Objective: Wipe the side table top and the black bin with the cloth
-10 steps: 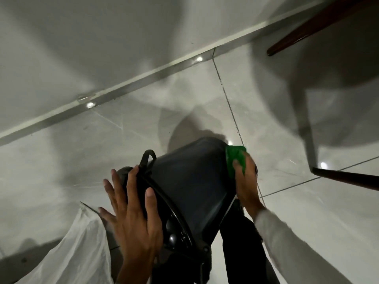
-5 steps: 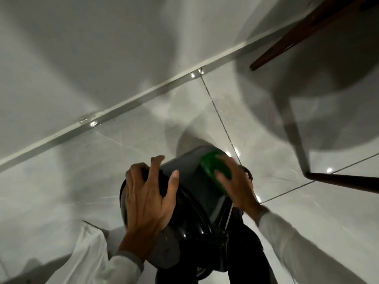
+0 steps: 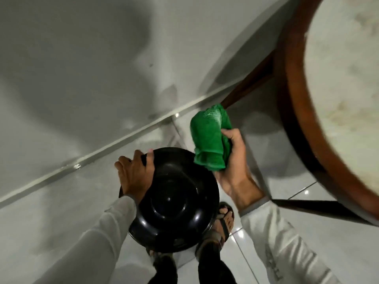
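Two hands busy | step: bin wipe | round glossy black plastic bin (image 3: 174, 201) upturned, left of round wooden side table (image 3: 297, 111) | left hand (image 3: 134, 175) fingers curled over bin edge | right hand (image 3: 231, 160) clutches crumpled green cloth (image 3: 207, 140) just off bin | next, likely: press cloth onto bin.

Black bin (image 3: 174, 201) now turned, glossy round face up, under left hand (image 3: 135, 175). Right hand (image 3: 233, 169) lifts green cloth (image 3: 209, 140) off bin. Side table top (image 3: 338, 89) enters beside right hand.
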### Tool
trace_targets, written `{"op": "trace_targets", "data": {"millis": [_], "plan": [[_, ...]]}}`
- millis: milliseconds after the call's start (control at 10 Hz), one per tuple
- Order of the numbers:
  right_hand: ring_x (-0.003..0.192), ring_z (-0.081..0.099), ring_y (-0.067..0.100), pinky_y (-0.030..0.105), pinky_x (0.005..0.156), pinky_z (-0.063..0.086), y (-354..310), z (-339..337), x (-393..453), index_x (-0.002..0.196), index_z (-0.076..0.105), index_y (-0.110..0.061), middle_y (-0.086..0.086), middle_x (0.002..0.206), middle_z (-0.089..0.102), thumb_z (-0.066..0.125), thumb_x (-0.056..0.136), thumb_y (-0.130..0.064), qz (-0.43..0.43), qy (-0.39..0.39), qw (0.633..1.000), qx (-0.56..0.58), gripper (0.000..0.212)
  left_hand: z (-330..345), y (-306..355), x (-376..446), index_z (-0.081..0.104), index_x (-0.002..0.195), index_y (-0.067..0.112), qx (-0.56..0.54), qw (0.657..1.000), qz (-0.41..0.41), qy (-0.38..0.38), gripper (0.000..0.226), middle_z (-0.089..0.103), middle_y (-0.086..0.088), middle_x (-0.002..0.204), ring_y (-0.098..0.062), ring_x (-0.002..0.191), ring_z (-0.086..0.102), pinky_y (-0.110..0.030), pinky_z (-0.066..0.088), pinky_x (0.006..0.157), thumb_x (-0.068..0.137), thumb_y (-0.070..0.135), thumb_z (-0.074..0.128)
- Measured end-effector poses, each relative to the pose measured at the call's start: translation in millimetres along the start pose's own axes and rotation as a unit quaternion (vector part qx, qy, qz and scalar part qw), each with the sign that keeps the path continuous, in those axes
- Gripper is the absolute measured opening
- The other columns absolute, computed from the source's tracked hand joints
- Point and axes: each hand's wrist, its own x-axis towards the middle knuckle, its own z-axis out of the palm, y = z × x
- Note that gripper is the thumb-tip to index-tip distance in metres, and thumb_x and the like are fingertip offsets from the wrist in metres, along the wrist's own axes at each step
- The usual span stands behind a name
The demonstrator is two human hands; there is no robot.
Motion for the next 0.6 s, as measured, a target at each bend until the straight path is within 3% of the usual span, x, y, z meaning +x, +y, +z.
{"op": "trace_targets", "data": {"millis": [100, 200, 300, 400, 500, 600], "plan": [[0.064, 0.068, 0.024, 0.035, 0.062, 0.057, -38.0, 11.1, -28.7, 0.105, 0.072, -0.01, 0.009, 0.075, 0.073, 0.048, 0.097, -0.021, -0.056, -0.03, 0.997, -0.035, 0.027, -15.4, 19.0, 4.7, 0.056, 0.139, 0.0, -0.056, 0.998, -0.011, 0.012, 0.037, 0.057, -0.035, 0.126, -0.053, 0.115, 0.052, -0.059, 0.038, 0.102, 0.109, 0.017, 0.042], [0.091, 0.074, 0.021, 0.037, 0.08, 0.061, -89.5, -3.4, -52.0, 0.117, 0.074, -0.017, 0.003, 0.098, 0.077, 0.057, 0.09, -0.019, -0.232, 0.001, 0.955, -0.185, 0.031, -48.0, 44.3, -4.9, 0.056, 0.14, 0.011, -0.064, 0.997, 0.029, 0.044, 0.042, 0.052, -0.026, 0.142, -0.049, 0.133, 0.045, -0.057, 0.037, 0.114, 0.107, 0.034, 0.044], [0.129, 0.061, 0.033, 0.042, 0.11, 0.048, -148.8, -40.1, -66.2, 0.134, 0.067, -0.013, 0.02, 0.138, 0.064, 0.058, 0.092, -0.032, -0.371, 0.153, 0.795, -0.455, 0.047, -108.9, 95.9, -30.4, 0.049, 0.15, 0.02, -0.097, 0.981, 0.117, 0.117, 0.048, 0.043, -0.021, 0.156, -0.042, 0.148, 0.037, -0.058, 0.032, 0.124, 0.108, 0.043, 0.038], [0.141, 0.044, 0.049, 0.049, 0.12, 0.038, -196.5, -81.6, -63.0, 0.144, 0.062, -0.008, 0.031, 0.157, 0.043, 0.061, 0.099, -0.026, -0.334, 0.256, 0.674, -0.607, 0.048, -159.9, 147.6, -58.0, 0.055, 0.147, 0.013, -0.066, 0.958, 0.198, 0.195, 0.058, 0.049, -0.027, 0.153, -0.047, 0.144, 0.046, -0.059, 0.035, 0.121, 0.105, 0.047, 0.035], [0.145, 0.042, 0.055, 0.058, 0.118, 0.039, -229.0, -97.1, -56.5, 0.15, 0.056, -0.008, 0.032, 0.163, 0.037, 0.061, 0.105, -0.027, -0.231, 0.245, 0.63, -0.7, 0.049, -208.0, 189.7, -79.3, 0.058, 0.147, 0.013, -0.015, 0.933, 0.255, 0.255, 0.057, 0.053, -0.03, 0.152, -0.051, 0.137, 0.054, -0.062, 0.041, 0.116, 0.104, 0.047, 0.042], [0.161, 0.022, 0.048, 0.062, 0.129, 0.021, -241.2, -87.8, -67.2, 0.16, 0.043, -0.022, 0.027, 0.173, 0.023, 0.05, 0.106, -0.051, -0.203, 0.221, 0.567, -0.767, 0.061, -244.8, 209.6, -104.3, 0.051, 0.154, 0.02, 0.052, 0.908, 0.294, 0.293, 0.06, 0.047, -0.026, 0.161, -0.045, 0.145, 0.052, -0.062, 0.044, 0.114, 0.105, 0.052, 0.043]]}}
